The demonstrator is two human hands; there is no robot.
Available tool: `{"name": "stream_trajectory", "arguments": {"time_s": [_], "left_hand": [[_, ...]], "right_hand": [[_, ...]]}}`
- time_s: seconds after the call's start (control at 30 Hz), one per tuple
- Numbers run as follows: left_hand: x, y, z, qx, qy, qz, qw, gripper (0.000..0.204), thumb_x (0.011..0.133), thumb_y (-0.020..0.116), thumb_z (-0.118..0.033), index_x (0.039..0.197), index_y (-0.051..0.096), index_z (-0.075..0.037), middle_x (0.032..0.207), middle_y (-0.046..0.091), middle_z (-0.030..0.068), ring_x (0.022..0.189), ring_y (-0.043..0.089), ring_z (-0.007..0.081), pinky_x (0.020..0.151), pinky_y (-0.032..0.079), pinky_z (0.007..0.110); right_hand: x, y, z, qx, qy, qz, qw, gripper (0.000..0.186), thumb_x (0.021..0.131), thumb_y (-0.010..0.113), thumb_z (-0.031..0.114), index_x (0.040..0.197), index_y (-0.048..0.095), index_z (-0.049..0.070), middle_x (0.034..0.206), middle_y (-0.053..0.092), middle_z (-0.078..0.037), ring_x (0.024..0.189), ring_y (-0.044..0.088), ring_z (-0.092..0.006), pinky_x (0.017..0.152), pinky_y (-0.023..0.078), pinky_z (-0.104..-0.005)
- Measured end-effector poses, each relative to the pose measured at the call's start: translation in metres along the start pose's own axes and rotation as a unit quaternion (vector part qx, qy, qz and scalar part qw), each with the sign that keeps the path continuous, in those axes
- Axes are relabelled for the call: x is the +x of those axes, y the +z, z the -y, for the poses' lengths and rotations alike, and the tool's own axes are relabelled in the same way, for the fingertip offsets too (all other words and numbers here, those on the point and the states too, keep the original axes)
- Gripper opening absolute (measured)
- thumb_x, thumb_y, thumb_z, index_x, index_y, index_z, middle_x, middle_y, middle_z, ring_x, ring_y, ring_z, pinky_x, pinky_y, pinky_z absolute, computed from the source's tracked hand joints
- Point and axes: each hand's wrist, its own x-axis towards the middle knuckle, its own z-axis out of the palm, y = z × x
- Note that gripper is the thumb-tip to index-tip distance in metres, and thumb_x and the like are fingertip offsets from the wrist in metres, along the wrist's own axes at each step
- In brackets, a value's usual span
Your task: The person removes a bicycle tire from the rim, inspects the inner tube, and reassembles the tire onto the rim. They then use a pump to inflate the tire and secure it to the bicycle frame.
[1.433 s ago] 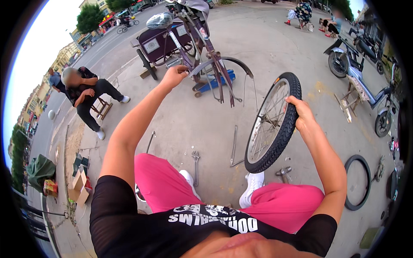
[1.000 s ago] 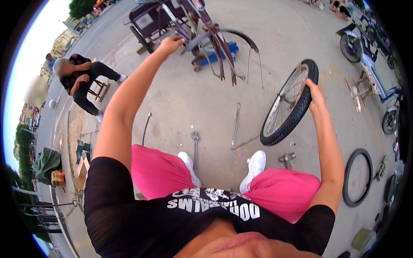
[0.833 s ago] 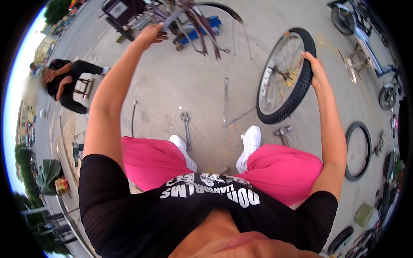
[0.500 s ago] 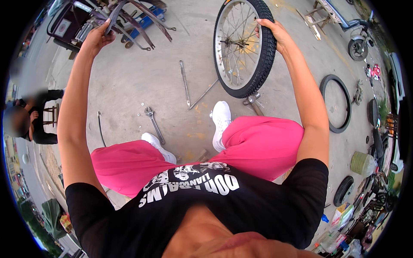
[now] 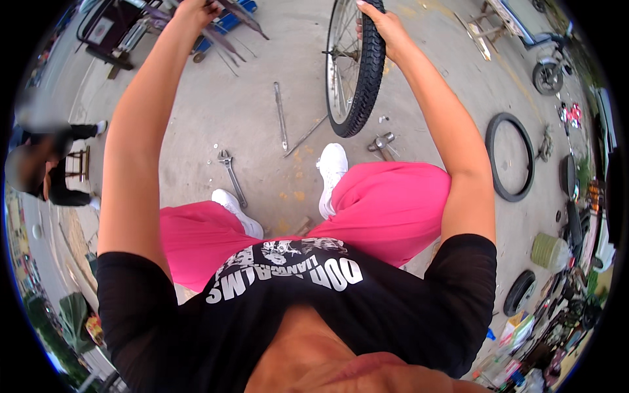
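Note:
My right hand (image 5: 382, 27) grips the knobbly black tyre of a spoked bicycle wheel (image 5: 372, 78), thumb on the tread side and fingertips reaching round to the rim. The wheel is upright, seen nearly edge-on, its top cut off by the picture's edge. At the upper left, my left hand (image 5: 198, 12) is closed round part of a dark bicycle frame (image 5: 226, 46), whose tube ends point toward me. Most of that frame lies beyond the view. Below the wheel a hammer (image 5: 381, 141) lies on the ground by my white shoe.
An adjustable wrench (image 5: 231, 178) and long thin metal bars (image 5: 280, 114) lie on the concrete. A loose tyre (image 5: 491, 157) lies to the right, near a parked scooter (image 5: 548, 75). Two seated people (image 5: 56, 164) are at the far left. Clutter lines the right edge.
My left hand has moved right and farther away along with the frame. The wheel in my right hand has shifted left and away and turned more edge-on, uncovering the hammer.

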Motion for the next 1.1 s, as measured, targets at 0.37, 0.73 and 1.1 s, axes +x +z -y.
{"name": "stream_trajectory", "arguments": {"time_s": [0.37, 0.73, 1.1], "left_hand": [[0.048, 0.012, 0.012, 0.051, -0.026, -0.050, 0.997, 0.016, 0.088, 0.058, -0.026, 0.080, 0.055, -0.013, 0.062, 0.047, 0.0011, 0.052, 0.042, 0.0159, 0.050, 0.040, 0.037], [0.045, 0.011, 0.007, 0.031, -0.039, 0.038, 0.998, 0.019, 0.091, 0.056, -0.027, 0.079, 0.054, -0.012, 0.058, 0.041, -0.0001, 0.052, 0.040, 0.0144, 0.047, 0.037, 0.032], [0.005, 0.014, -0.012, -0.007, -0.084, 0.069, 0.994, 0.023, 0.084, 0.056, -0.025, 0.066, 0.047, -0.016, 0.050, 0.034, -0.0042, 0.046, 0.036, 0.0131, 0.045, 0.032, 0.028]], "right_hand": [[-0.060, 0.004, 0.044, -0.110, -0.010, 0.147, 0.983, 0.042, 0.081, 0.068, 0.037, 0.098, 0.055, 0.001, 0.081, 0.061, -0.008, 0.064, 0.060, -0.0099, 0.056, 0.052, -0.0228], [-0.075, 0.039, 0.042, -0.124, -0.006, 0.220, 0.968, 0.037, 0.082, 0.067, 0.029, 0.103, 0.056, 0.000, 0.081, 0.059, -0.006, 0.064, 0.060, -0.0104, 0.054, 0.053, -0.0234], [-0.080, 0.056, 0.041, -0.163, -0.024, 0.253, 0.953, 0.043, 0.080, 0.068, 0.026, 0.111, 0.056, -0.001, 0.081, 0.059, -0.004, 0.065, 0.059, -0.0104, 0.057, 0.050, -0.0237]]}}
